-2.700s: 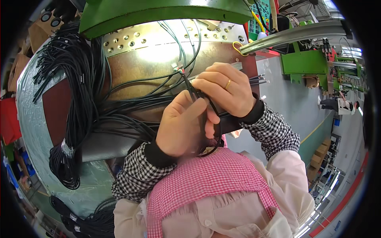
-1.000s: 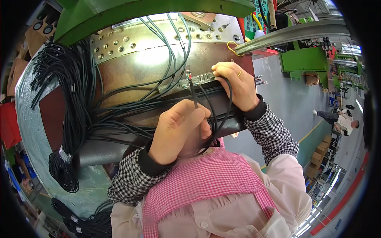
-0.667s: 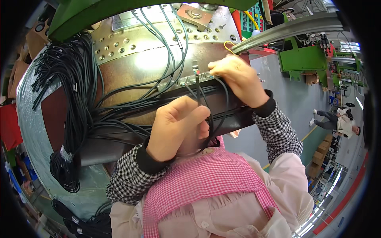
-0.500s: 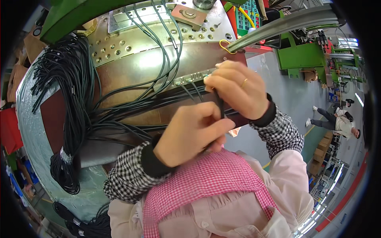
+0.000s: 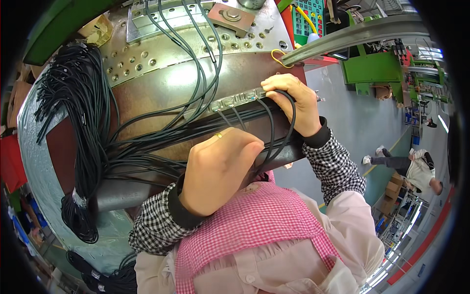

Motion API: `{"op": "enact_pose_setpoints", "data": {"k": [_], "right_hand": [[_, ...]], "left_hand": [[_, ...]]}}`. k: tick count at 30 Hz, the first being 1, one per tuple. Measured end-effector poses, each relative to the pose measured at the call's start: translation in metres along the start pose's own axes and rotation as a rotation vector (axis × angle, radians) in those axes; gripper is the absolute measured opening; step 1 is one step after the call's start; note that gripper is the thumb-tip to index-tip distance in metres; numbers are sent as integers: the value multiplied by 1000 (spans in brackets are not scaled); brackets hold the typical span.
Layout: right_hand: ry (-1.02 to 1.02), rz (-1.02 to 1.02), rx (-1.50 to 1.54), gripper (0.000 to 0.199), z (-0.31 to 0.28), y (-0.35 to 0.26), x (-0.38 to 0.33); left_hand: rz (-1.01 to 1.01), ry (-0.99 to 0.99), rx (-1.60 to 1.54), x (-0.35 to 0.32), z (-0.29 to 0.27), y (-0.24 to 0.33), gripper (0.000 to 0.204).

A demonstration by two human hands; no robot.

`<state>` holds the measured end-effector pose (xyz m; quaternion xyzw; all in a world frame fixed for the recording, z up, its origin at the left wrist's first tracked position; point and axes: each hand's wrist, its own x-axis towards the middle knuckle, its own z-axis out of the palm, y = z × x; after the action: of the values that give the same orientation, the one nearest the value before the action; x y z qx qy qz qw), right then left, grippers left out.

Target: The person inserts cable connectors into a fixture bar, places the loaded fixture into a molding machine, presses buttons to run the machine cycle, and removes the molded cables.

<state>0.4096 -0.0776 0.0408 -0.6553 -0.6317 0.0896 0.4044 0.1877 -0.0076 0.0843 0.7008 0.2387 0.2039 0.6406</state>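
My right hand (image 5: 296,100) pinches the end of a black cable (image 5: 293,115) at the right part of a narrow metal fixture strip (image 5: 230,102). From there the cable loops down toward my left hand (image 5: 220,164). Several other cable ends sit in the slots of the strip, and their cables run down behind the left hand. That hand is closed and curled in front of my apron, its fingertips turned away and hidden, so what it grips cannot be made out. Left of it, more black cables (image 5: 156,131) lie across the brown machine table (image 5: 147,103).
A thick bundle of black cables (image 5: 81,110) hangs at the left over a plastic-covered surface (image 5: 36,161). Behind the strip is a drilled metal plate (image 5: 142,63) with a bolted clamp (image 5: 231,18). A grey metal arm (image 5: 352,36) reaches in at upper right. A person (image 5: 416,166) walks farther off.
My right hand has opened from a curled grasp into a fingertip pinch at the strip, and the cable now bows out in a loop. My left hand has drawn left, away from the right.
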Motion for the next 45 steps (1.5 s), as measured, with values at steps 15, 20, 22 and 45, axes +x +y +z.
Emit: {"op": "enact_pose_setpoints", "data": {"k": [15,20,22,45], "right_hand": [[-343,-36,111,19,-13,-2,27],[120,-80,-164,19,34,35,153],[112,10,-441,21,62,86,200],[-791,655,581,33,18,-14,143]], "left_hand": [[-35,99,19,13,-43,-1,16],[-20,202,-578,86,-100,-61,45],[-330,61,-914,124,-92,-50,57],[-382,-97,-1121,-7,-122,5,26]]}}
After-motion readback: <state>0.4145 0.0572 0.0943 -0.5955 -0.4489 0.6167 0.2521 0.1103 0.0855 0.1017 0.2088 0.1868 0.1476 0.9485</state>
